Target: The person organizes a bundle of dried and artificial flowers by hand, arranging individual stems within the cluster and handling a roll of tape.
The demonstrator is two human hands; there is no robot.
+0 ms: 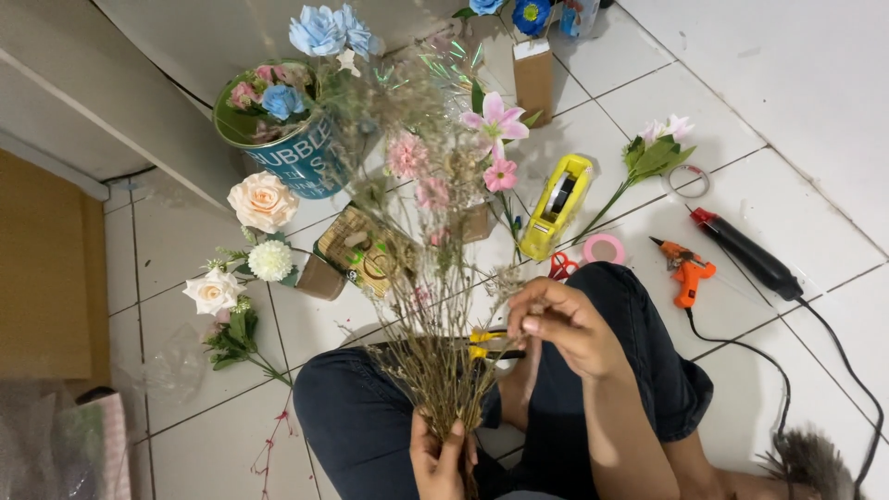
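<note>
Left hand (438,458) gripped dried bouquet (444,306) stems, fingers wrapped tight; wrist cut off by frame. Right hand (567,324) beside bouquet, fingers curled; pinched item indiscernible. Yellow-handled tool (489,343) behind stems, partly hidden.

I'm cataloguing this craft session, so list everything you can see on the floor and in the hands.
dried stems bunch: one, brown, upright in the left hand
teal bucket: one, holding pink and blue flowers, upper left
loose flowers: several, peach, white and cream, on the tiles at left
pink lilies: a few, top centre
flower stem: one, pale pink with green leaves, on the tiles at right
tape dispenser: one, yellow, centre
tape roll: one, pink, by the knee
glue gun: one, orange, right
black tool: one, red-tipped, corded, far right
scissors: one, red handles, beside the knee
left hand: grip closed round the stems
right hand: fingers pinched at a stem
</note>
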